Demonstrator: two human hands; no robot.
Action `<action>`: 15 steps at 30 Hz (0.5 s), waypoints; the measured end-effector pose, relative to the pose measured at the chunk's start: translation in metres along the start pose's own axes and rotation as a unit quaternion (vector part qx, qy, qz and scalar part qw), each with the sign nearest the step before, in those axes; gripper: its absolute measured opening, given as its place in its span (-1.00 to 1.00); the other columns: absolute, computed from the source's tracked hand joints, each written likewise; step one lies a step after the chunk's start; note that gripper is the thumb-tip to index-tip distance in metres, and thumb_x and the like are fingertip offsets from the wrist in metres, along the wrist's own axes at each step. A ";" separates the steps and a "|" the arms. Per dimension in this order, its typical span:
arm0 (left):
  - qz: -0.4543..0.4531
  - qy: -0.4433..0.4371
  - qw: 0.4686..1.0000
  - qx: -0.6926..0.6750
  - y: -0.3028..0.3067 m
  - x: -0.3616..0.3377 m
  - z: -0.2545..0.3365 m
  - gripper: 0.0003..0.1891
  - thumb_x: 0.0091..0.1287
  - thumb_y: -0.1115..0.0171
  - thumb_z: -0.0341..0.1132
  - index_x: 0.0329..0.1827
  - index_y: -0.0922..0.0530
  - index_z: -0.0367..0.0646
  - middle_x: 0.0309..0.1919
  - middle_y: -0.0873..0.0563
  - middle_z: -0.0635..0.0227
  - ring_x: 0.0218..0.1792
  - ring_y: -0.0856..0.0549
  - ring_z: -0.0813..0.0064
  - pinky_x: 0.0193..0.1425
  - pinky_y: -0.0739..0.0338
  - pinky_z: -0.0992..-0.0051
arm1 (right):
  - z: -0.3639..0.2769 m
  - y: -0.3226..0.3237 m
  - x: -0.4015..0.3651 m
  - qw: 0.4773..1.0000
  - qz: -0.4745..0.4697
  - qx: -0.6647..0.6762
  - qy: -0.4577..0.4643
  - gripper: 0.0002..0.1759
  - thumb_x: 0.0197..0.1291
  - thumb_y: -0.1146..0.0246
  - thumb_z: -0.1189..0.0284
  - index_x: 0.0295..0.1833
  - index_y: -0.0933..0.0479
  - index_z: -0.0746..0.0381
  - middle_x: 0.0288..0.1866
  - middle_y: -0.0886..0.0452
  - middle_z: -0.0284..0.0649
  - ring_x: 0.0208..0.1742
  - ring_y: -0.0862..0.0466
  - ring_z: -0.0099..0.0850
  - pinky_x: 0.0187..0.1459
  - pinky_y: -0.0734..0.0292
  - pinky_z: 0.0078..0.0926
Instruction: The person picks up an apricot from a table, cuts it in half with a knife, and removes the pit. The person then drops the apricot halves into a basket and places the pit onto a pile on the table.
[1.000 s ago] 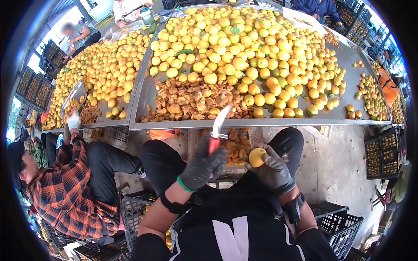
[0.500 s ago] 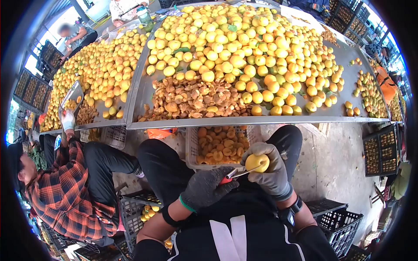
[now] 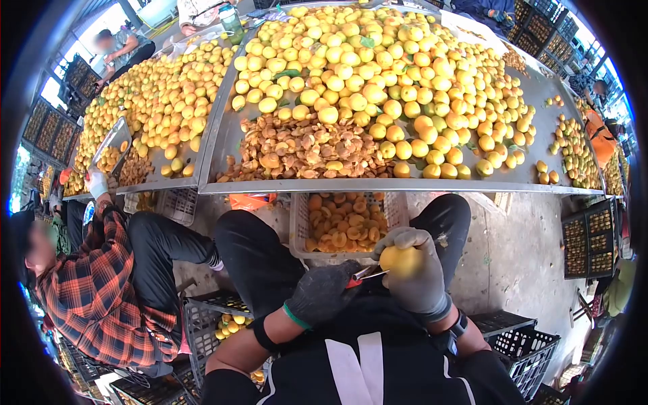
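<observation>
In a dark glove, my left hand (image 3: 318,294) is closed around a small red-handled knife (image 3: 366,273). Its thin blade points right, its tip close to the lower side of a yellow apricot (image 3: 398,260); blur hides whether it touches. My right hand (image 3: 420,287), in a grey glove, grips that apricot above my lap. Just beyond my hands, a light plastic crate (image 3: 298,226) between my knees holds halved apricots (image 3: 344,221).
A metal table (image 3: 405,185) ahead carries a large pile of whole apricots (image 3: 351,74) and a heap of brown scraps (image 3: 307,148). At left sits a co-worker in a plaid shirt (image 3: 98,290). Black crates stand at lower right (image 3: 523,351) and lower left (image 3: 202,331).
The blade has shifted from across the apricot's front to its lower left side. The apricot has turned slightly in my right hand and looks blurred. The co-worker's gloved hand at left has moved slightly left.
</observation>
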State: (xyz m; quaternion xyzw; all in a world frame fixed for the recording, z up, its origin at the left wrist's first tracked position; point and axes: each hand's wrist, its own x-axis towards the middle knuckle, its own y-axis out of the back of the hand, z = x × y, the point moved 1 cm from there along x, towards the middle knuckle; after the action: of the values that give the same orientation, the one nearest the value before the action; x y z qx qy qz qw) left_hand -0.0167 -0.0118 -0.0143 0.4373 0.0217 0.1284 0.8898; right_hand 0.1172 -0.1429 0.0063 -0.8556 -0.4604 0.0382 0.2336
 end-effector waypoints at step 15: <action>0.044 0.012 0.999 -0.019 -0.012 0.016 -0.011 -0.67 0.08 -0.25 -0.37 -0.04 -0.61 -0.08 -0.36 -0.68 0.11 -0.33 -0.68 0.07 -0.27 -0.58 0.22 | 0.007 -0.007 0.005 0.998 0.035 -0.028 0.037 -0.51 0.16 -0.37 0.47 0.12 -0.27 0.16 0.04 -0.39 -0.24 -0.01 -0.47 -0.48 0.03 -0.44 -0.55</action>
State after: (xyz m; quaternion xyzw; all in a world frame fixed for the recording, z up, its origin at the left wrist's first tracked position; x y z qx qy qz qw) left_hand -0.0006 -0.0064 -0.0291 0.4189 0.0104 0.1725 0.8914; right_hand 0.1123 -0.1332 0.0042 -0.8781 -0.4224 0.0016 0.2249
